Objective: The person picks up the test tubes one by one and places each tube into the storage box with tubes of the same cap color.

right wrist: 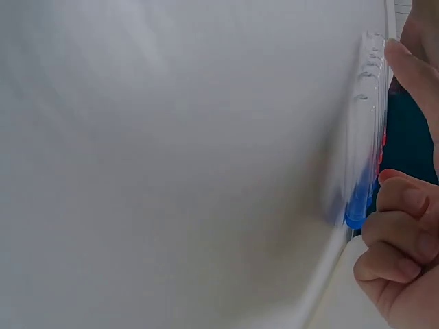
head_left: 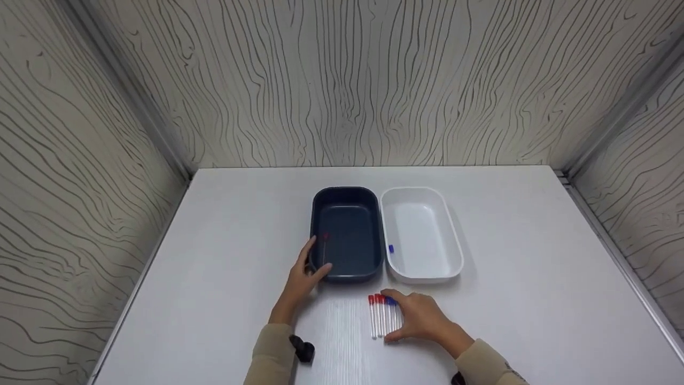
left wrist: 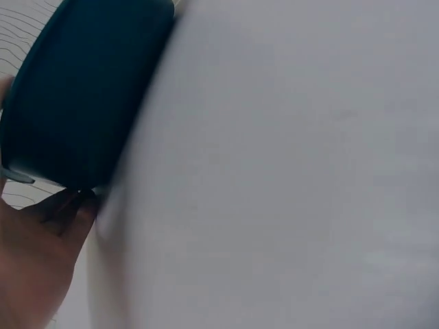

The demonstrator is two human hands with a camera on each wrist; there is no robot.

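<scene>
In the head view, a row of clear test tubes [head_left: 373,320] with red and blue caps lies on the white table. My right hand [head_left: 424,317] spans the row, index finger at the caps and thumb at the bottom ends, gripping test tubes end to end. The right wrist view has blue caps [right wrist: 357,216] nearest, with the other fingers [right wrist: 394,247] curled beside them. My left hand [head_left: 300,280] holds the near-left corner of a dark blue tray [head_left: 348,278], thumb over the rim. Inside that tray is a red-capped test tube [head_left: 325,237].
Right beside the dark blue tray stands a white tray [head_left: 458,256], with a blue-capped test tube [head_left: 391,249] by its left wall. Behind the table [head_left: 235,240] rises a wood-patterned wall [head_left: 347,85], with more panels at both sides.
</scene>
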